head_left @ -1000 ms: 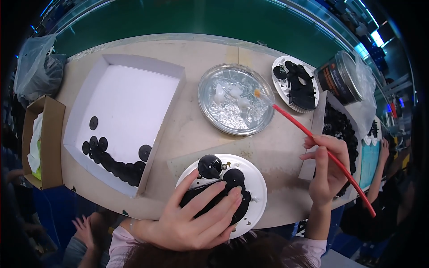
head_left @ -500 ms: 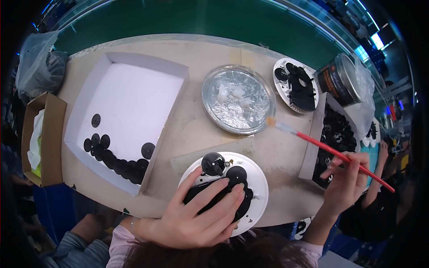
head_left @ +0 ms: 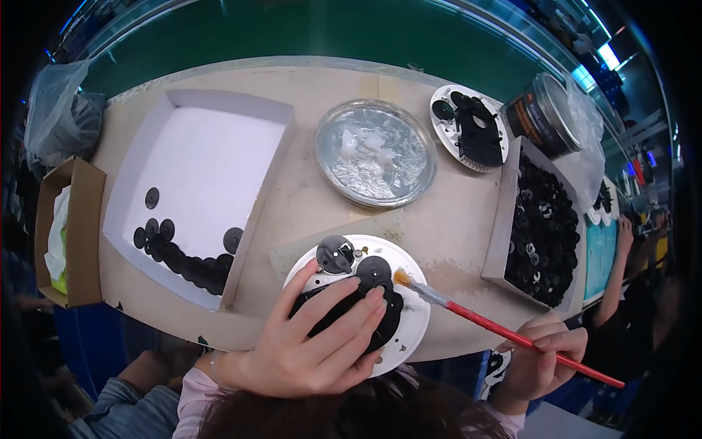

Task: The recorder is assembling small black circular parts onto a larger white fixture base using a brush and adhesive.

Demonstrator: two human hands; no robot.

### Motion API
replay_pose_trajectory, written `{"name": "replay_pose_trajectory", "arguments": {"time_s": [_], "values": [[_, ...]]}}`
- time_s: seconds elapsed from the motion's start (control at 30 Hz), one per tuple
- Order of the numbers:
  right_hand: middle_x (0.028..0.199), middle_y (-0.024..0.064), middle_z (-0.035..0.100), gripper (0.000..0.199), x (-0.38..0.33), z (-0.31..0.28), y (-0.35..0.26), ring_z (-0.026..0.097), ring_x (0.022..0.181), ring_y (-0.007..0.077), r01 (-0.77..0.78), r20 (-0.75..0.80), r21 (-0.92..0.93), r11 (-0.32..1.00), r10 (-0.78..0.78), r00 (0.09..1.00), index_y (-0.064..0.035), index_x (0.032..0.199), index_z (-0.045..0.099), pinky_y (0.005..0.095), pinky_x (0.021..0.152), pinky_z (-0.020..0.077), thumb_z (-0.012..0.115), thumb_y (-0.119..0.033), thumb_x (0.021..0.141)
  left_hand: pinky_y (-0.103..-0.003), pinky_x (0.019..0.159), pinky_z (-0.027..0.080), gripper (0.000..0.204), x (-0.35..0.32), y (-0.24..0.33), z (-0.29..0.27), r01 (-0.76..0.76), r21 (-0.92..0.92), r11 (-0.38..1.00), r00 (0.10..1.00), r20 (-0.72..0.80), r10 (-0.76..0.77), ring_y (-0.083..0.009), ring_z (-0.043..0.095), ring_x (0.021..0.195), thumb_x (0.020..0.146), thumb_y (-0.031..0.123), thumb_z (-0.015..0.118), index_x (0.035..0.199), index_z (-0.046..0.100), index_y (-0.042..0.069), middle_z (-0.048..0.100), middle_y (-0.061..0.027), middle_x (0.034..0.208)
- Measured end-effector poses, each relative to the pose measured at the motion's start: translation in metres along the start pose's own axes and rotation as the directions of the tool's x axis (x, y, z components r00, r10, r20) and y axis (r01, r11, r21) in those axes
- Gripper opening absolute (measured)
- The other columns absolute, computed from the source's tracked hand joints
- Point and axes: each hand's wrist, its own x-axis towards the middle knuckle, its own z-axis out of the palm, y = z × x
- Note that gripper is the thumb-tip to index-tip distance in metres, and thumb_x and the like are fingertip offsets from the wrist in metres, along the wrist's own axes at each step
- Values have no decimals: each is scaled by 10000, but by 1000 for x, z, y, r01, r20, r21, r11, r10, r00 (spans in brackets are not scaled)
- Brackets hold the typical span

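A white round base with black gears (head_left: 374, 272) and a black housing rests at the table's near edge. My left hand (head_left: 314, 333) lies over its left side, fingers curled around the black housing and gripping it. In my right hand (head_left: 545, 355) is a red-handled paintbrush (head_left: 486, 325), pinched between thumb and fingers. Its bristle tip is at the right edge of the upper middle gear; whether it touches is hard to tell. Beyond stands a round clear tub (head_left: 376, 154) with whitish, translucent grease-like lumps inside.
A white box (head_left: 208, 139) with black gears stands left; a brown carton (head_left: 88, 234) is beside it. On the right are a box of small black parts (head_left: 499, 256), another white round assembly (head_left: 479, 135) and a metal can (head_left: 537, 117). A co-worker's arm (head_left: 613, 278) shows far right.
My right hand has lowered the paintbrush, bringing its tip from the tub's near right rim down to the gear. My left hand keeps its hold on the assembly; the whole view has shifted slightly.
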Motion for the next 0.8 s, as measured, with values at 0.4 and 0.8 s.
{"name": "replay_pose_trajectory", "arguments": {"time_s": [0.4, 0.8], "values": [[585, 123, 573, 170, 4, -8, -8, 521, 493, 147, 66, 14, -5, 998, -66, 998, -35, 796, 443, 208, 479, 419, 522, -171, 859, -506, 913, 394, 319, 0, 2, 0, 12, -24, 1000, 999, -31, -13, -226, 537, 980, 680, 229, 618, 925, 653, 28, 610, -56, 1030], [525, 84, 488, 229, 6, 11, -13, 408, 434, 105, 63, -188, -66, 996, -74, 979, -78, 716, 390, 169, 423, 297, 498, -227, 851, -512, 894, 410, 292, 1, 2, -1, 4, -36, 999, 999, -34, -5, -226, 545, 978, 695, 229, 599, 893, 666, 25, 615, -62, 1007]]}}
